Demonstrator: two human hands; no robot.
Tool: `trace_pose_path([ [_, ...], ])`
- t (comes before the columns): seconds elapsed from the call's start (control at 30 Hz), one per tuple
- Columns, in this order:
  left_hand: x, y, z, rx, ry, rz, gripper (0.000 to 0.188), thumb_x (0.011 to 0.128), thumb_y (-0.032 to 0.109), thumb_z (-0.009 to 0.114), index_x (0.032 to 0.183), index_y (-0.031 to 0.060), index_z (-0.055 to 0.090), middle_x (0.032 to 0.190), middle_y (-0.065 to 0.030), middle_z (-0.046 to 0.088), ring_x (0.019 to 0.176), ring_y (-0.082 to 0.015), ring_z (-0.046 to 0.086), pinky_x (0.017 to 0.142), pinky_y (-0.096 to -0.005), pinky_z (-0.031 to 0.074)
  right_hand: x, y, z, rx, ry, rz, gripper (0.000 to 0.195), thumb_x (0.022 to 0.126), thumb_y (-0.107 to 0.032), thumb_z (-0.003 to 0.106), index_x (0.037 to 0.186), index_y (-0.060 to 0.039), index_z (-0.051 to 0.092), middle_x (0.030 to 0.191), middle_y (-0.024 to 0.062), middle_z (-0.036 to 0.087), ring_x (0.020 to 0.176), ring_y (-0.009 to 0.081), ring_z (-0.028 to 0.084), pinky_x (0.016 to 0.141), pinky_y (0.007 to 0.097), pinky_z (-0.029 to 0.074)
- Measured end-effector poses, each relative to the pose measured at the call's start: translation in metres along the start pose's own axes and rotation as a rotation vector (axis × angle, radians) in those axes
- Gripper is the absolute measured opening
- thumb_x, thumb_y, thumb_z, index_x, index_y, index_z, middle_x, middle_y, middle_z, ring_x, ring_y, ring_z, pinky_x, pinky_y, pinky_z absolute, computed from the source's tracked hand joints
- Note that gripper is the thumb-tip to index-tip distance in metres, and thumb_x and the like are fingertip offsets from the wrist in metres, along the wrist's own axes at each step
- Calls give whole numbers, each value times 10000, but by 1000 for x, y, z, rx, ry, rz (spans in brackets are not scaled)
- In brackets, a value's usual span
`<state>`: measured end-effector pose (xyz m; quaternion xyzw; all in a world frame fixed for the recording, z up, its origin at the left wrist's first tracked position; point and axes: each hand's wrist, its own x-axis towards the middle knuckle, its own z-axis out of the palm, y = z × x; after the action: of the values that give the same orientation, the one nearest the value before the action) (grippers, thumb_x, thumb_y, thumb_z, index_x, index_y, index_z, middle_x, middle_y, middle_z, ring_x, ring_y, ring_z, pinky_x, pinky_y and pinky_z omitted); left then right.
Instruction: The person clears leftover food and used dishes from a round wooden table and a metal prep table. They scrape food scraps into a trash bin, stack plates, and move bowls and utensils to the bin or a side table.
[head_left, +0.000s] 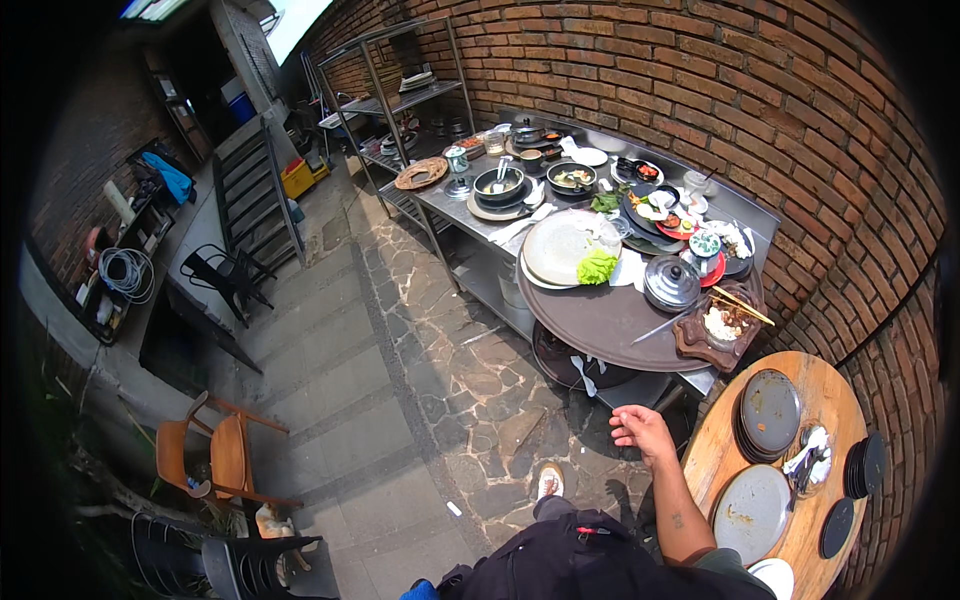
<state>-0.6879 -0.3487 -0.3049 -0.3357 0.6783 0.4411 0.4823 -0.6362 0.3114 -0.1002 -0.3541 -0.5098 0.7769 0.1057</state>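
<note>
My right hand hangs in the air in front of the steel table, its fingers loosely curled with nothing seen in them. My left hand is out of view; only a bit of blue shows at the bottom edge. Nearest to the right hand is a round brown tray on the steel table. It holds a large grey plate with a lettuce leaf, a lidded metal pot and a wooden board with food scraps and chopsticks. Black bowls and used dishes stand farther back.
At the right, a round wooden table bears stacked grey plates, small black plates and cutlery with napkins. A metal rack stands against the brick wall. Wooden chairs, a black metal chair, an animal and stairs are at the left.
</note>
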Motion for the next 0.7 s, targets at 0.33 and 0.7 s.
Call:
trace_pose_path([
  [0.33,2,410,104,31,-41,663,216,1017,109,579,1211,28,630,1063,-40,692,893,-128,638,777,-259,507,208,-107,70,200,281,-216,436,1024,-183,665,1371,25,502,1117,106,645,843,147,676,718,276,594],
  [0.7,-35,810,370,565,-689,1233,454,1035,127,609,1468,13,531,1357,-124,634,1204,-208,615,1037,-333,477,311,-126,83,78,799,-309,354,983,-127,707,1272,43,594,1013,83,723,837,135,692,678,277,587],
])
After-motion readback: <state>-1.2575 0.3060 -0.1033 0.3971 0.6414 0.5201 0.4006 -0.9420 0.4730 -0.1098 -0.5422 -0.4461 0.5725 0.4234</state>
